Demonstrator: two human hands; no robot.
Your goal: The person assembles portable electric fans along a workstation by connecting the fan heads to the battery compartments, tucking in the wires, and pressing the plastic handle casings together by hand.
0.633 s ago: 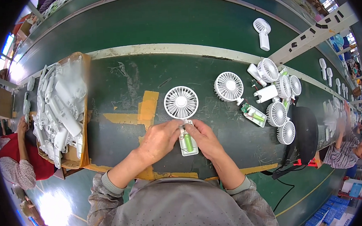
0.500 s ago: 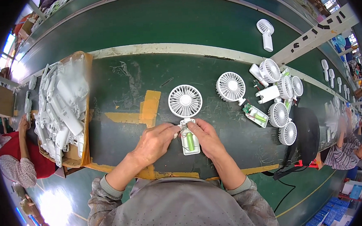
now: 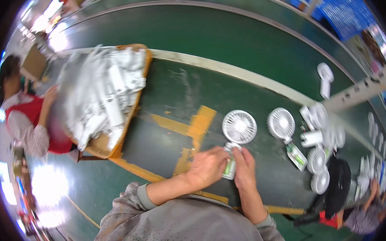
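Note:
A white handheld fan (image 3: 239,126) lies on the dark green bench in front of me, its round grille pointing away. The handle (image 3: 228,170) is without its cover and shows a green cylindrical battery inside. My left hand (image 3: 208,167) has its fingers pinched at the top left of the handle, by the neck. From the right, my right hand (image 3: 244,168) grips the same handle, its thumb near the neck. Whatever small part lies between the fingertips is hidden. Another fan with an opened handle (image 3: 297,157) lies to the right.
A cardboard box (image 3: 131,120) heaped with white plastic shells stands at the left. Several fans (image 3: 317,160) cluster on the right beside a black object (image 3: 338,180). One fan (image 3: 325,78) lies beyond the bench rail. A co-worker in a red vest (image 3: 31,115) sits at the far left.
My view has swung left, so the bench appears tilted and shifted right. Both hands stay at the fan's neck, the left fingers now lying closer over the handle.

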